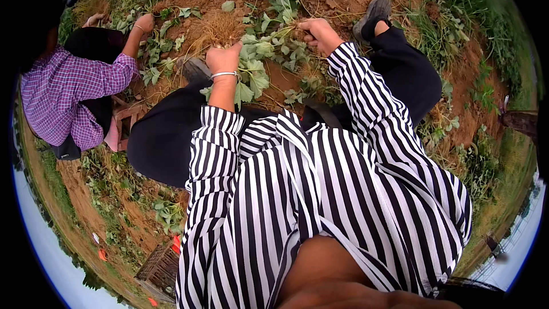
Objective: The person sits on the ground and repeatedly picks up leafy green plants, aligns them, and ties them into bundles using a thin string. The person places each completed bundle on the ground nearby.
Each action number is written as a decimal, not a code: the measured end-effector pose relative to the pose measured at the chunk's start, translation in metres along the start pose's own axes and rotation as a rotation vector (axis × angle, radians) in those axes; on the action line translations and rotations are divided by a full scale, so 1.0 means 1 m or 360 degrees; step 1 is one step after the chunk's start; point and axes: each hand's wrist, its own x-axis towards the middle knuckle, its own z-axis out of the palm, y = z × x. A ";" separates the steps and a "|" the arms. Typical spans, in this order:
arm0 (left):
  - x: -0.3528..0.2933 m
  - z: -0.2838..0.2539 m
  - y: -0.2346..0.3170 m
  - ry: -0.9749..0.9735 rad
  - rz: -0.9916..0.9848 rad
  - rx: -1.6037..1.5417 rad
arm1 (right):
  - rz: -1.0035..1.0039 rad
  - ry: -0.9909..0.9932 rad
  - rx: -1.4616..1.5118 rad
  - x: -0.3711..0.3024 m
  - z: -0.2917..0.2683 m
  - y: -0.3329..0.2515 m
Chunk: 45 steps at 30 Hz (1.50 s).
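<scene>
Left grip (223,60) closed on a lobed-leaved green plant bundle (255,74); right grip (321,35) seemingly pinching thin green stems (290,27).
Stringy brown roots (219,26) fan just beyond the left grip; from afar I judge this gathering, the next move calling for a steady pinch.
</scene>
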 end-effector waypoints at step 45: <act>-0.023 0.007 0.022 -0.0782 -0.0786 -0.0941 | -0.0655 0.0751 -0.1172 0.046 -0.129 0.021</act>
